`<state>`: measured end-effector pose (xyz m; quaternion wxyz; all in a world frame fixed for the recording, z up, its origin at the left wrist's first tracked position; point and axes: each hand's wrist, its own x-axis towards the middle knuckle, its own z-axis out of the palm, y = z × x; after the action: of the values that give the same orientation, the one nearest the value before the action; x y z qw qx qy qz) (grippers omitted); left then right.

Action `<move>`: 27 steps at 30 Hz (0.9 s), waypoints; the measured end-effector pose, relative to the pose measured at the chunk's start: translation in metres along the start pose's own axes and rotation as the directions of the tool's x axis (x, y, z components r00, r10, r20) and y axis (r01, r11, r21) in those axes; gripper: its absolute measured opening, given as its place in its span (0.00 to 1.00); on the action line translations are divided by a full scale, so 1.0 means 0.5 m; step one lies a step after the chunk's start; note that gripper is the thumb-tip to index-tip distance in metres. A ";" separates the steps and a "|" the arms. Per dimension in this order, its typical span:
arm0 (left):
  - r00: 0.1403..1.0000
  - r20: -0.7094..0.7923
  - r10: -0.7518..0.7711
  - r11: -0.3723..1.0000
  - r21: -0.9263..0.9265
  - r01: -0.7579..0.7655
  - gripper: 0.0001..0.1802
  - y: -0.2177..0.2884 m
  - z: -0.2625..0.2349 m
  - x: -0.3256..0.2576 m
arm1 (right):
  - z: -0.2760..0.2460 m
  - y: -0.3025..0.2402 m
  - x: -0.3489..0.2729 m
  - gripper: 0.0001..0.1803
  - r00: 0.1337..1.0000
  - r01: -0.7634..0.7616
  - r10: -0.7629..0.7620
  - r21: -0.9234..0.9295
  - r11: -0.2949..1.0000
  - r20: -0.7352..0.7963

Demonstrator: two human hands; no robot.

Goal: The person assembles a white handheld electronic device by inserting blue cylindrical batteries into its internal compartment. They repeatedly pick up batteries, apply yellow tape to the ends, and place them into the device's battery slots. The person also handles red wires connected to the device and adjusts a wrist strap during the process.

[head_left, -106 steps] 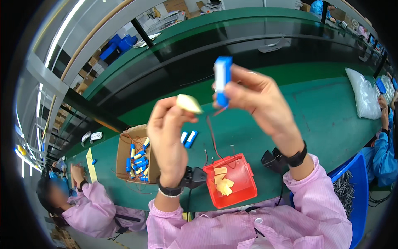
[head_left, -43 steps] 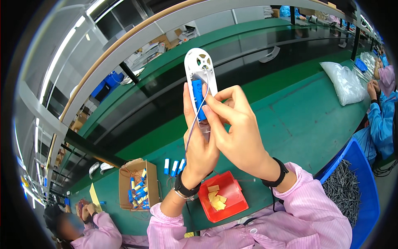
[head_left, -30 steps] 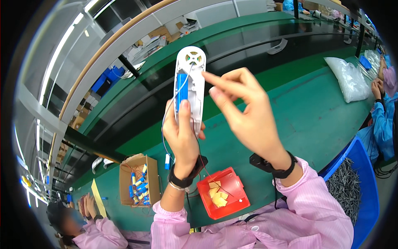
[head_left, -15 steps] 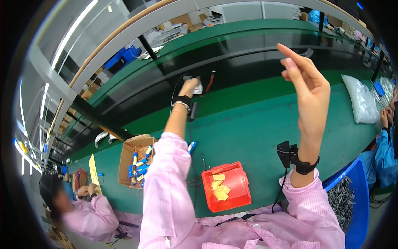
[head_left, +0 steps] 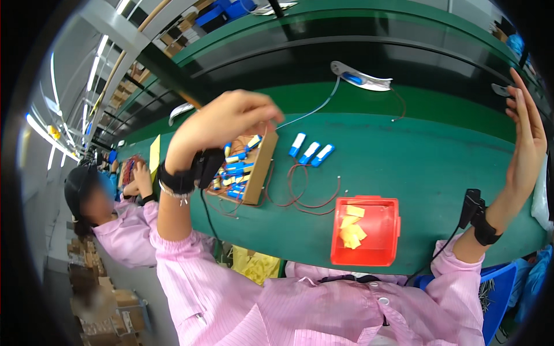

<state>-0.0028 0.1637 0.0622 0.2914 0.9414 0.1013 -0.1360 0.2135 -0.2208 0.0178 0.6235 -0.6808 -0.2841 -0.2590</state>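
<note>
My left hand (head_left: 222, 122) is raised over a cardboard box (head_left: 264, 172); its fingertips are smeared by motion, and whether they grip anything does not show. Inside the box lie several blue battery packs (head_left: 238, 167) with thin red-brown wires. A pale blue wire (head_left: 314, 112) runs from near those fingertips to a curved white shell (head_left: 375, 84), which has a blue piece in it and rests by the dark belt. My right hand (head_left: 522, 135) is held up at the far right, fingers stretched out and holding nothing. Three more blue battery packs (head_left: 309, 152) lie right of the box.
A red tray (head_left: 383, 230) with yellow pieces (head_left: 351, 230) stands on the green table (head_left: 277, 236). Looped red-brown wires (head_left: 294, 199) lie between box and tray. A blue bin (head_left: 503, 294) is at lower right. At left, a person in pink (head_left: 130, 230) works.
My left hand has come back from the white shell on the belt to above the cardboard box. My right hand appears farther right. The view has shifted, and the white shell is now uncovered.
</note>
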 end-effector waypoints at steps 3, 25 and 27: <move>0.957 -0.251 -0.145 0.974 0.134 0.183 0.12 -0.201 0.049 -0.074 | 0.026 -0.028 -0.001 0.15 0.998 -0.047 0.044 0.066 0.997 0.038; 0.246 -0.968 0.045 0.890 -0.074 -0.451 0.11 -0.004 0.092 -0.096 | 0.123 -0.075 -0.057 0.17 0.938 -0.130 0.084 0.116 0.985 0.336; 0.182 -0.979 0.088 0.852 -0.021 -0.522 0.10 0.048 0.092 -0.086 | 0.191 -0.128 -0.097 0.21 0.834 -0.226 0.057 0.246 0.942 0.548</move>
<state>-0.0457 0.1128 0.0518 0.3529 0.7546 0.0847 0.5467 0.1335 -0.1249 0.0201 0.6336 -0.6421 -0.4302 0.0341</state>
